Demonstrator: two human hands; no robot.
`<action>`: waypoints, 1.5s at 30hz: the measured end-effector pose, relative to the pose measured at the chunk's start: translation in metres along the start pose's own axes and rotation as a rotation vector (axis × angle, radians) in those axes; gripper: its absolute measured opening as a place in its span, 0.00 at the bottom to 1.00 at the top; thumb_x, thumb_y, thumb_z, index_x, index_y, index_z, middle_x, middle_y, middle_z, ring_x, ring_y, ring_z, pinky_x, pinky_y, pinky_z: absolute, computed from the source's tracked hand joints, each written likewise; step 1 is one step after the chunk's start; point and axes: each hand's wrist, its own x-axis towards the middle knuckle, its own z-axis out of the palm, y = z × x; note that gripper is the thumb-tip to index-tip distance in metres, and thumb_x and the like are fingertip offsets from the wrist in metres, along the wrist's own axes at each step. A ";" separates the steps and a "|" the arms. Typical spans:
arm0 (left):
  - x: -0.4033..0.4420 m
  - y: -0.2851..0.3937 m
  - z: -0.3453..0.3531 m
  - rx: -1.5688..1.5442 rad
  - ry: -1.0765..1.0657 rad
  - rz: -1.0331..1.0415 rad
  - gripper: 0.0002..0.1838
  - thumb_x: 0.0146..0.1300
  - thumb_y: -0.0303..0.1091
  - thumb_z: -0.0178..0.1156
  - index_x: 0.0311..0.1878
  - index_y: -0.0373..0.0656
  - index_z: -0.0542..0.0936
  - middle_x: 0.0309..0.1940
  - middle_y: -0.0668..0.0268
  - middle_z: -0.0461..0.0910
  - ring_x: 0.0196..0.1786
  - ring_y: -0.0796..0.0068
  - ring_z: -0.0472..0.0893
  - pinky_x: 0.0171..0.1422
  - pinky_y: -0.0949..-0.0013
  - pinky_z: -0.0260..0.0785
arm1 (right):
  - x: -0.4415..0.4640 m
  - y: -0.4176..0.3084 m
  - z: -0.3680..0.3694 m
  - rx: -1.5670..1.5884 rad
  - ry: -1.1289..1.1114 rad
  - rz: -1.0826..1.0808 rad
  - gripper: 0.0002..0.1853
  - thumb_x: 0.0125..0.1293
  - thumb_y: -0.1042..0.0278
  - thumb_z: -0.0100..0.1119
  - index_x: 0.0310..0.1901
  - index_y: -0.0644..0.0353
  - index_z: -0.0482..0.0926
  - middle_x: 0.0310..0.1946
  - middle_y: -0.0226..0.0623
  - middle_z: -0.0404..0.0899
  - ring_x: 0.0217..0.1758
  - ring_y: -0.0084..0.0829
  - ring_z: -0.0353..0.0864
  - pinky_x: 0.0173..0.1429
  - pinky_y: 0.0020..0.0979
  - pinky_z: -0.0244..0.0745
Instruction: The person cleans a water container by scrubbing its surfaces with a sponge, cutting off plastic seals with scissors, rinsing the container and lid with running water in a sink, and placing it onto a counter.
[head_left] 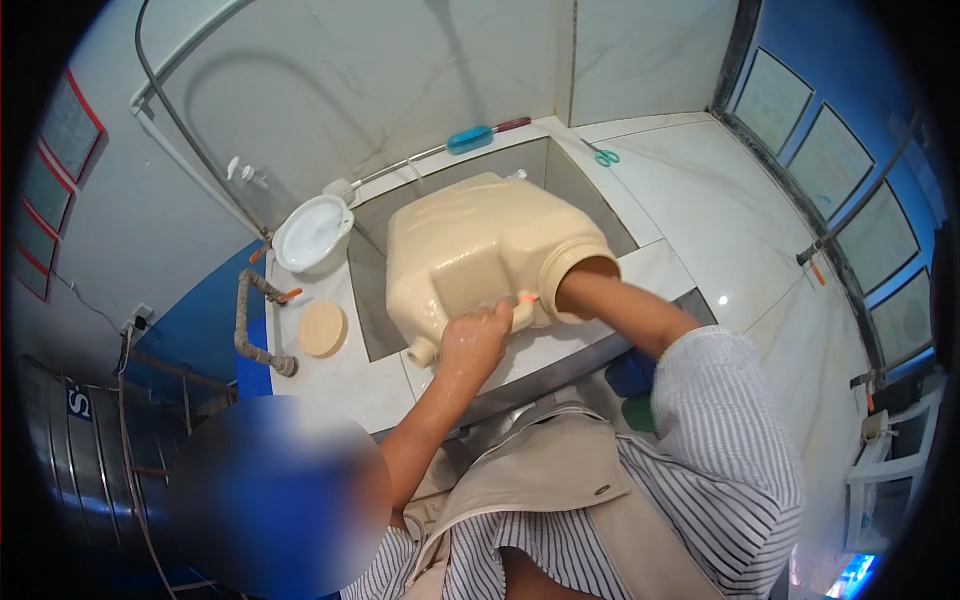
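Observation:
A large beige plastic jug (480, 215) lies on its side across the sink (375, 320), its wide mouth facing right and toward me. Its surface looks wet. My left hand (475, 340) is closed around the jug's handle on the near side. A small spout (422, 352) sticks out at the lower left. My right forearm (635, 305) goes in through the wide mouth, so my right hand is hidden inside the jug. What its fingers do or hold cannot be seen. A round beige lid (323, 329) rests on the counter left of the sink.
A white basin (313, 235) and a clear pump bottle (262, 195) stand at the left. Behind the sink lies a blue brush (470, 139) with a red handle. Teal-handled scissors (606, 157) lie on the right counter (680, 190). A grey pipe (243, 320) rises at the left edge.

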 end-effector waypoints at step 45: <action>0.165 -0.260 0.165 -0.157 -0.101 -0.759 0.36 0.61 0.65 0.46 0.60 0.44 0.69 0.54 0.50 0.73 0.57 0.47 0.72 0.59 0.54 0.63 | 0.306 -0.153 -0.096 0.478 -0.186 0.109 0.04 0.56 0.81 0.52 0.27 0.70 0.77 0.26 0.41 0.78 0.23 0.31 0.80 0.33 0.27 0.83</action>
